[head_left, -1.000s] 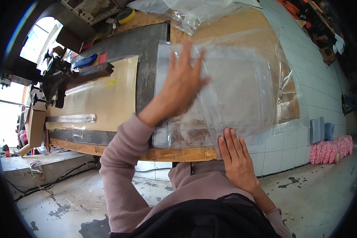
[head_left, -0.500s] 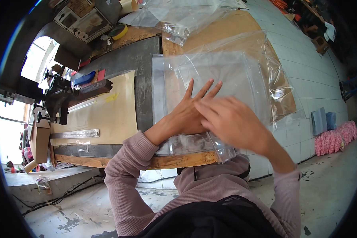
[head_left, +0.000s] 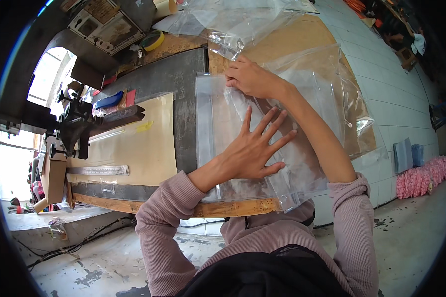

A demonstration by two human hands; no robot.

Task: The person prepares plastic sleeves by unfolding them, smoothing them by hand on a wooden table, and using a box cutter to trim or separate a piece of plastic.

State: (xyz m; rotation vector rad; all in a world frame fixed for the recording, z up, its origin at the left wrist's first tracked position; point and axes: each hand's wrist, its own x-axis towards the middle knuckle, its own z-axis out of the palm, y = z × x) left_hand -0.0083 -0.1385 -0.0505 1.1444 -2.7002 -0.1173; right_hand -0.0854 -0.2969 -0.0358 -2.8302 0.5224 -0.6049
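Clear plastic sheets [head_left: 318,106] lie in layers on the table in front of me. My left hand [head_left: 255,143] rests flat on them, fingers spread wide, with nothing in its grasp. Beyond it, my right hand [head_left: 252,79] reaches across to the far left corner of an upper sheet. Its fingers are curled and pinched together on that corner, and the fingertips are partly hidden. A narrow strip of the plastic hangs over the front edge of the table near my body.
Left of the sheets, a tan board [head_left: 156,133] carries a clear ruler [head_left: 98,171] beneath a black machine arm [head_left: 116,121]. A yellow tape roll [head_left: 152,40] sits at the back. More loose clear plastic [head_left: 243,24] covers the far side. Pink bundles [head_left: 423,178] stand on the right floor.
My right hand has moved away from above my left hand to the sheet's far left corner and pinched it. My left hand has shifted slightly nearer and right, with its thumb now visible.
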